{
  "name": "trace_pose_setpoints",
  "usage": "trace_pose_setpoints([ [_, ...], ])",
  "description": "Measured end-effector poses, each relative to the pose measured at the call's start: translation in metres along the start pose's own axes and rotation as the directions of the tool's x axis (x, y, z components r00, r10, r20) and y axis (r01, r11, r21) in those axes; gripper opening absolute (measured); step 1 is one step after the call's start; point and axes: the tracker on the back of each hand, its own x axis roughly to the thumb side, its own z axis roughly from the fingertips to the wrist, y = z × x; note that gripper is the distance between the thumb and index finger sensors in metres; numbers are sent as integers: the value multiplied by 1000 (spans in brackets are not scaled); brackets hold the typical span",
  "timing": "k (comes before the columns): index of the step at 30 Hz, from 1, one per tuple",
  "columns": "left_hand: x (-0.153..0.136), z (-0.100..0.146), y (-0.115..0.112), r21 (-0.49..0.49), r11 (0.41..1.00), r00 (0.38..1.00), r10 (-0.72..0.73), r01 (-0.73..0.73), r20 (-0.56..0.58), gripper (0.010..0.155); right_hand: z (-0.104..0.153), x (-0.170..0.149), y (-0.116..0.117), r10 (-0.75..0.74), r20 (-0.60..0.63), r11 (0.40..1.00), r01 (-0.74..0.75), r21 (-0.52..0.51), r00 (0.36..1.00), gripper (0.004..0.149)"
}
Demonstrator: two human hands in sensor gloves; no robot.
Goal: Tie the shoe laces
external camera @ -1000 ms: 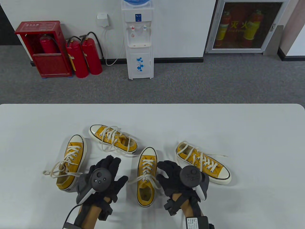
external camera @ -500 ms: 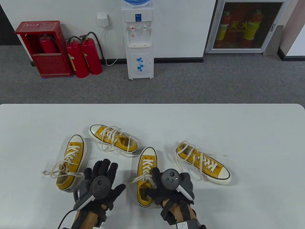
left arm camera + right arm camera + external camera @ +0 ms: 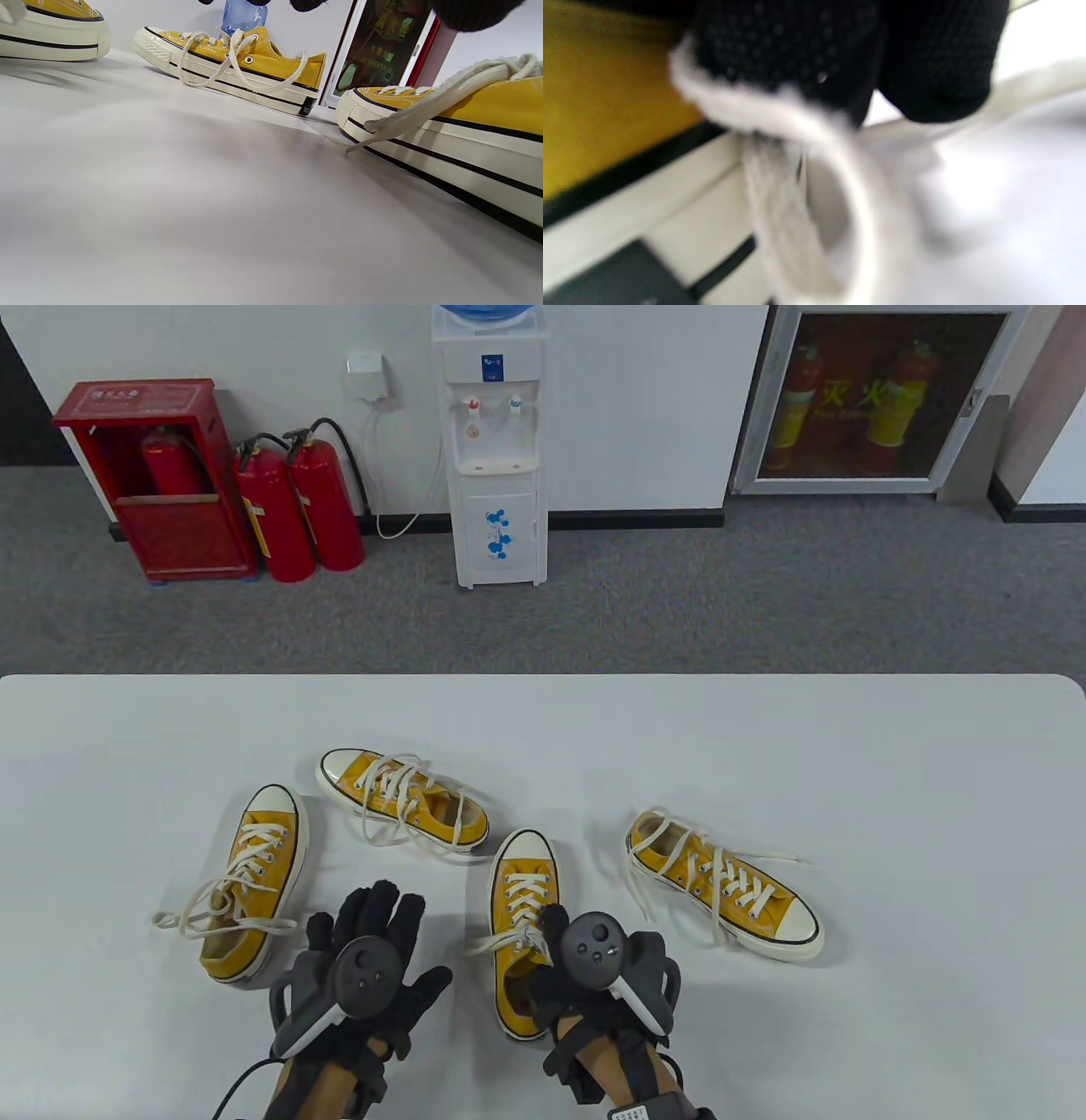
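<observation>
Right hand pinching right lace of middle shoe near front edge of surface, left hand flat, fingers spread, empty, left of that shoe; best grab left lace before crossing; open room right of shoe.

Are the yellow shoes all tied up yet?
Not yet. None of the four yellow canvas shoes shows a finished bow. In hand: the right hand pinches a white lace on the middle shoe, while the left hand lies flat on the white table beside it. Left to do: the far-left shoe, the back shoe and the right shoe, whose laces trail loose.
</observation>
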Motion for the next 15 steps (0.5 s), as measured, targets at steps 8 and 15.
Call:
trace_pose_setpoints([
  [8,-2,1,4,27,999,1000,18,-18,1,89,-11,11,-33,-19,-20,996,17,-89,1000,62],
  [15,-2,1,5,28,999,1000,25,-25,-1,88,-45,5,-54,-69,-96,983,51,-178,993,61],
])
